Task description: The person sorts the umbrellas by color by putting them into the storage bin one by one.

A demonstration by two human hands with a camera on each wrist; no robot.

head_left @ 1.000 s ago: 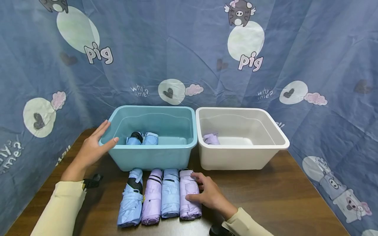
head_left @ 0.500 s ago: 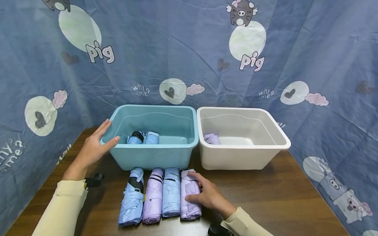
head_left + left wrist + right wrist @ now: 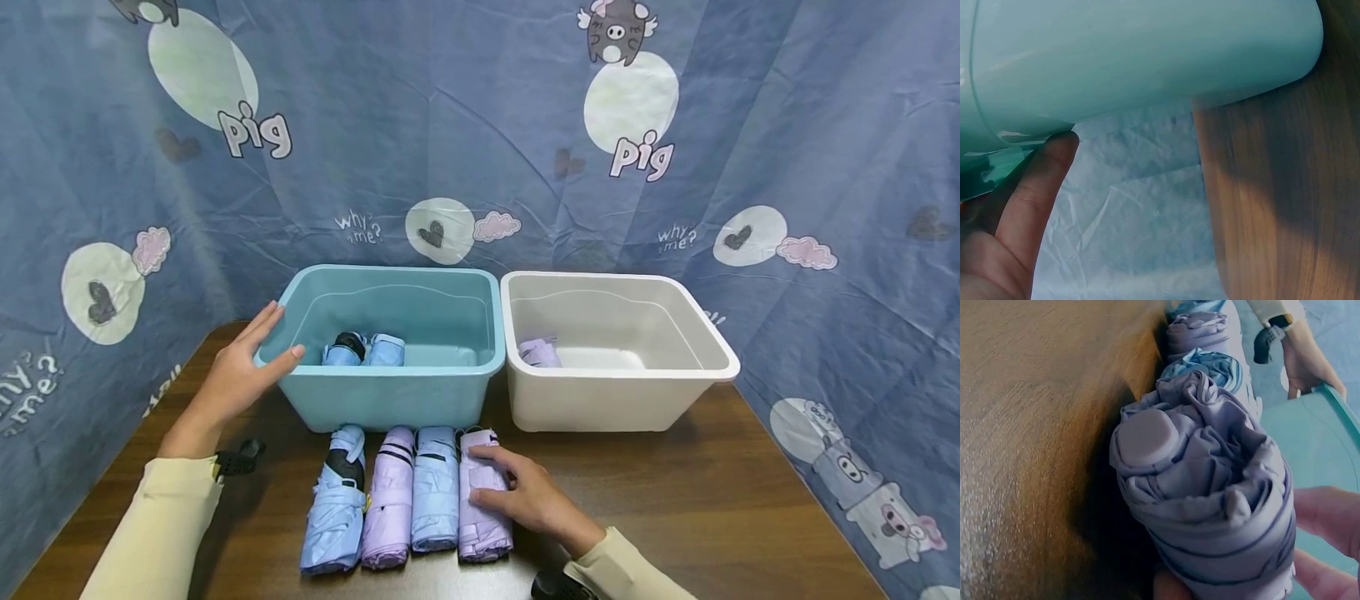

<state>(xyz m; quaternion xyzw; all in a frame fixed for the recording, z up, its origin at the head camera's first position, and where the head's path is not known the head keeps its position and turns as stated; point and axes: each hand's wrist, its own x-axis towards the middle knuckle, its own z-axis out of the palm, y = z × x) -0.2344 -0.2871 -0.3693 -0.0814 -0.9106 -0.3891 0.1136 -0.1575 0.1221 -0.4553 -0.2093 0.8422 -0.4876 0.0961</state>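
In the head view, the teal bin [image 3: 382,402] is touched at its left rim by the left hand [image 3: 238,375], the fingers spread and uncurled. The lilac umbrella [image 3: 483,523] is gripped between thumb and fingers by the right hand [image 3: 531,492] — it lies on the surface [image 3: 660,508]. Beside it, toward the left hand, a blue umbrella [image 3: 435,504], a second lilac umbrella [image 3: 387,510] and a second blue umbrella [image 3: 332,527] are lined up. Beyond the right hand, a lilac roll [image 3: 538,353] is held in the white bin [image 3: 600,404]; two blue rolls [image 3: 386,351] are contained in the teal bin.

In the left wrist view, the teal bin is met by one digit.

In the right wrist view, the lilac umbrella's end is shown — flanked by the right hand's digits.
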